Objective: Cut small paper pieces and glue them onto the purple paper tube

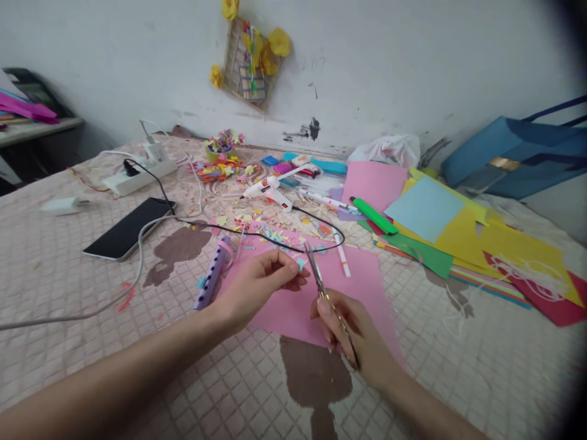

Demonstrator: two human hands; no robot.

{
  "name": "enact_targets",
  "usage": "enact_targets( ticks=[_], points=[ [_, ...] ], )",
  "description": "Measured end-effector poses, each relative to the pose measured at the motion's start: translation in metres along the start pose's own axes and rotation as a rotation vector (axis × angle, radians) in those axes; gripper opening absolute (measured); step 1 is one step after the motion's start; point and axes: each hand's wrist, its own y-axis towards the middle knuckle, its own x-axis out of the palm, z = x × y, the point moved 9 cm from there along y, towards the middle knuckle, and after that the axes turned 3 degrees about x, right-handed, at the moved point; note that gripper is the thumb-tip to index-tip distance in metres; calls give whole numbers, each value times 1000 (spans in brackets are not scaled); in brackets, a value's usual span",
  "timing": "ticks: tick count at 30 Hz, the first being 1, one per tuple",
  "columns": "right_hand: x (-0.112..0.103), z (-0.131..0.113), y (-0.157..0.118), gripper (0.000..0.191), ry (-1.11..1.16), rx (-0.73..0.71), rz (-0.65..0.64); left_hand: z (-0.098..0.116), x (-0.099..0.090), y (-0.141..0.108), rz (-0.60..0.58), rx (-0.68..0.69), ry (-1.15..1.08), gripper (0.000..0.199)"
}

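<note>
My right hand (346,324) grips a pair of scissors (320,282) with gold-coloured handles, the blades pointing up and away. Left of the blades, my left hand (270,275) pinches a small piece of light blue paper (301,264) between thumb and fingers. Both hands are over a pink sheet (362,287). Scattered paper scraps (275,235) cover the far part of that sheet. Beside my left wrist lies a purple rolled tube with dark dots (211,275). A white stick or pen (342,256) rests on the sheet beyond the scissors.
A white glue gun (270,190) lies behind the scraps, its black cord (238,231) looping across the table. To the left are a phone (131,229) and a power strip (140,177). Coloured paper (458,226), a green cutter (373,215) and a blue bag (509,156) occupy the right.
</note>
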Motion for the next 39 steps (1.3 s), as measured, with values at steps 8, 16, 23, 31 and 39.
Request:
enact_targets(
  ticks=[8, 16, 23, 31, 39],
  points=[
    [2, 5, -2, 33, -92, -23, 11, 1, -5, 0, 66, 54, -55, 15],
    [4, 3, -1, 36, -120, -11, 9, -1, -4, -1, 76, 60, -61, 16],
    [3, 6, -1, 36, -125, 2, 11, 0, -4, -1, 91, 58, -42, 18],
    [3, 7, 0, 38, -144, -6, 22, 0, -3, -1, 107, 43, -47, 18],
    [3, 9, 0, 37, -123, -5, 12, -4, -3, -2, 94, 47, -62, 18]
  ],
)
